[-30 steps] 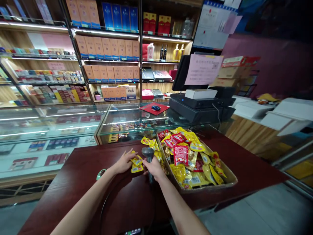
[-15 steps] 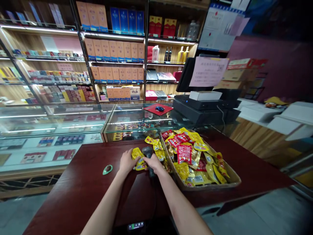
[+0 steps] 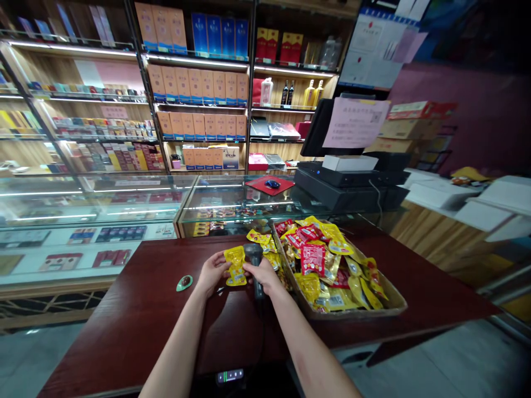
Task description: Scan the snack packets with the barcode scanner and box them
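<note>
My left hand [image 3: 211, 273] holds a small yellow snack packet [image 3: 236, 267] by its left side, just above the dark red table. The packet stands roughly upright, its printed face towards me. In my right hand [image 3: 265, 275] is a black barcode scanner [image 3: 254, 252], gripped round the handle. My right thumb reaches across to the packet's right edge; whether it presses on it I cannot tell. Close by on the right, a shallow cardboard box [image 3: 360, 315] is heaped with yellow and red packets [image 3: 313, 260]. Several loose yellow packets [image 3: 265, 241] lie along the box's left side.
A small green leaf-shaped item [image 3: 185, 282] with a dark centre lies left of my hands. Behind the table are a glass display counter [image 3: 136, 210], a mouse [image 3: 272, 184] on a red mat, and a monitor [image 3: 317, 130]. Stocked shelves line the back wall.
The yellow packet has been raised and straightened, showing its face more fully. My left hand has shifted slightly left, its fingers now behind the packet's edge. The scanner has stayed in my right hand.
</note>
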The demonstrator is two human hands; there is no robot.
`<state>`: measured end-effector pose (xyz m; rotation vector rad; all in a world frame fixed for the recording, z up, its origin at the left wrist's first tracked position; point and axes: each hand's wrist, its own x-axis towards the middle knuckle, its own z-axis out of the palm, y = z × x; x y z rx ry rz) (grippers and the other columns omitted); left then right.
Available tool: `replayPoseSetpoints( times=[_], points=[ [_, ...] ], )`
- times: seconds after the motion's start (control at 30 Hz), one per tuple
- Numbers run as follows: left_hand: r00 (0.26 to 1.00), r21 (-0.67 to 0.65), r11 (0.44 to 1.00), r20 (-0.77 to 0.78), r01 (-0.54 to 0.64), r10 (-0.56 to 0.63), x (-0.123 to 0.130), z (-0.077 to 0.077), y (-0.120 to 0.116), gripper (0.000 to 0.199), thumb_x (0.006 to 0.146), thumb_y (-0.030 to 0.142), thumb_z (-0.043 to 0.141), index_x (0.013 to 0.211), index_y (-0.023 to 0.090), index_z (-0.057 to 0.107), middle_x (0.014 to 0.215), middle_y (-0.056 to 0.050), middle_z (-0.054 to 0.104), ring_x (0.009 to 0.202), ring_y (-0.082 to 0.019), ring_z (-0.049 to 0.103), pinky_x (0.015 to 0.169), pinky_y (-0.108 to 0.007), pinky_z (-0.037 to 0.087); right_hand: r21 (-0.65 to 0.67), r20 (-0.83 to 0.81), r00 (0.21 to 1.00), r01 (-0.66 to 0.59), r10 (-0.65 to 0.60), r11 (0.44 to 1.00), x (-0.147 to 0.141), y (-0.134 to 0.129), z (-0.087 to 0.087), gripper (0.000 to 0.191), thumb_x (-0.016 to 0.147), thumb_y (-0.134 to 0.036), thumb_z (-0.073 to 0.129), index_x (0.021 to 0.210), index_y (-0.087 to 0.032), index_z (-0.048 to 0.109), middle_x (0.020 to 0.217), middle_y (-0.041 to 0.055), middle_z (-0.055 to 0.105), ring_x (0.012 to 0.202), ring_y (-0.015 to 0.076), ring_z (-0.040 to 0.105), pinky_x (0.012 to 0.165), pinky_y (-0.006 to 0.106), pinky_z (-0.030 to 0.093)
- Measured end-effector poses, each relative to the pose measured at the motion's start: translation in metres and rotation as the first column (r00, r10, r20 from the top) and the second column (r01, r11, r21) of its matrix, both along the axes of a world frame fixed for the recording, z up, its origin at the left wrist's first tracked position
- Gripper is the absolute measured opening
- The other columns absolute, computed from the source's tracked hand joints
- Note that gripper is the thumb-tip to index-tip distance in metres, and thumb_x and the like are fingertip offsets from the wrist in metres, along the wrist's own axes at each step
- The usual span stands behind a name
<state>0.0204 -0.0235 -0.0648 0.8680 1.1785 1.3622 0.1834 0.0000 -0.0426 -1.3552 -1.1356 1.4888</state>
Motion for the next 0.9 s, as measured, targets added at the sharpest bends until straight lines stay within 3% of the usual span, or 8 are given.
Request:
replayPoseSetpoints(
  times=[0.13, 0.3, 0.6, 0.9],
  points=[
    [0.994, -0.074, 0.996, 0.099, 0.049, -0.042, 0.001, 0.008, -0.004, 0.039, 0.069, 0.029, 0.077, 0.1, 0.012, 0.061, 0.097, -0.013, 0.07, 0.079, -0.02, 0.07, 0.067, -0.029, 0.057, 0.005, -0.044, 0.998, 0.038, -0.038, 0.999, -0.005, 0.0, 0.001, 0.021, 0.066, -0.012, 0.068, 0.081, -0.015, 0.055, 0.058, -0.0031, 0.059, 0.046, 0.0104, 0.055, 0.036, 0.018, 0.043],
    [0.997, -0.184, 0.98, 0.048, 0.076, -0.068, 0.006, 0.01, -0.007, 0.032, 0.073, 0.04, 0.074, 0.086, 0.012, 0.063, 0.082, -0.011, 0.072, 0.073, -0.019, 0.07, 0.067, -0.028, 0.057, -0.035, -0.048, 0.997, 0.064, -0.065, 0.997, -0.01, -0.003, 0.003, 0.019, 0.067, -0.013, 0.067, 0.081, -0.015, 0.054, 0.051, -0.0042, 0.056, 0.045, 0.0115, 0.055, 0.037, 0.02, 0.045],
    [0.989, -0.129, 0.981, -0.001, 0.147, -0.148, -0.002, 0.016, 0.0, 0.041, 0.058, 0.036, 0.084, 0.087, 0.013, 0.065, 0.082, -0.008, 0.072, 0.068, -0.018, 0.069, 0.064, -0.028, 0.055, 0.0, -0.076, 0.994, 0.073, -0.073, 0.997, -0.009, -0.007, 0.013, 0.02, 0.066, -0.015, 0.069, 0.081, -0.016, 0.056, 0.055, -0.0041, 0.057, 0.045, 0.0115, 0.056, 0.038, 0.02, 0.046],
    [0.976, -0.072, 0.983, -0.128, 0.171, -0.179, 0.001, 0.04, 0.005, 0.051, 0.056, 0.043, 0.083, 0.093, 0.012, 0.068, 0.085, -0.009, 0.072, 0.067, -0.015, 0.066, 0.056, -0.022, 0.049, 0.056, -0.086, 0.994, 0.078, -0.073, 0.995, -0.002, -0.007, 0.027, 0.021, 0.068, -0.02, 0.068, 0.084, -0.016, 0.056, 0.061, -0.0019, 0.059, 0.05, 0.0128, 0.058, 0.039, 0.022, 0.047]
  ],
)
